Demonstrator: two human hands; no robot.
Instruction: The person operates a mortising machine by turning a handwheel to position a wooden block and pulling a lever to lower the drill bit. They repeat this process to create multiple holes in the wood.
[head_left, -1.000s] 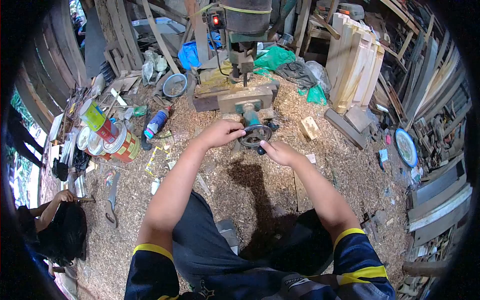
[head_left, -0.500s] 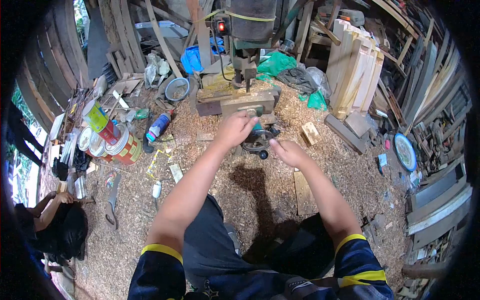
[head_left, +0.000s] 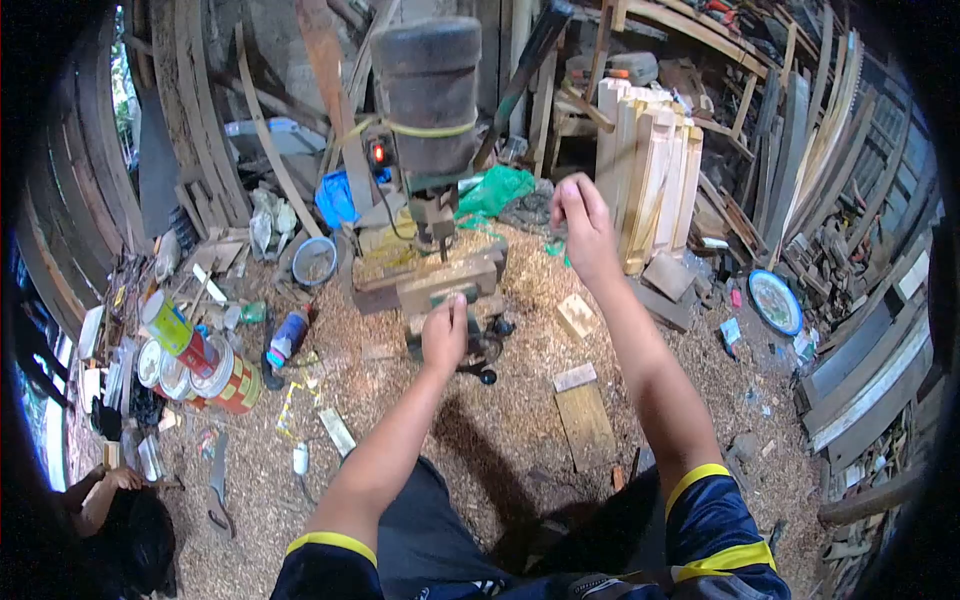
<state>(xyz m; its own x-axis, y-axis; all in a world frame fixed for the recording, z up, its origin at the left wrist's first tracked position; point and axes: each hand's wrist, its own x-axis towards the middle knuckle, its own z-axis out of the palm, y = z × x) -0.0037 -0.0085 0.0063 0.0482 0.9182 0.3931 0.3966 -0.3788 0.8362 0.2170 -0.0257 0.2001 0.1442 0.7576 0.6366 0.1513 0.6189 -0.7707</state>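
A wooden block [head_left: 445, 288] sits clamped on the machine below its motor head [head_left: 428, 95], under the chisel bit [head_left: 443, 245]. My left hand [head_left: 445, 338] is closed at the green vise [head_left: 452, 297] in front of the block, thumb lying on top; its other fingers are mostly hidden. Just right of it is a dark handwheel [head_left: 484, 350] with a black knob [head_left: 488, 377]. My right hand [head_left: 587, 222] is raised to the right of the machine, fingers curled, with nothing visible in them. A dark lever [head_left: 525, 80] slants up beyond it, apart from the hand.
Cut timber pieces [head_left: 650, 175] stand at the back right. A small wood block [head_left: 576, 315] and a board [head_left: 586, 425] lie on the shavings. Paint buckets [head_left: 228, 382] and a handsaw [head_left: 218, 485] are at left. Another person's hand [head_left: 125, 478] shows at far left.
My right hand has left the handwheel and moved up and to the right. My left hand stays at the vise, its grip lower on the front. The view has shifted right and upward.
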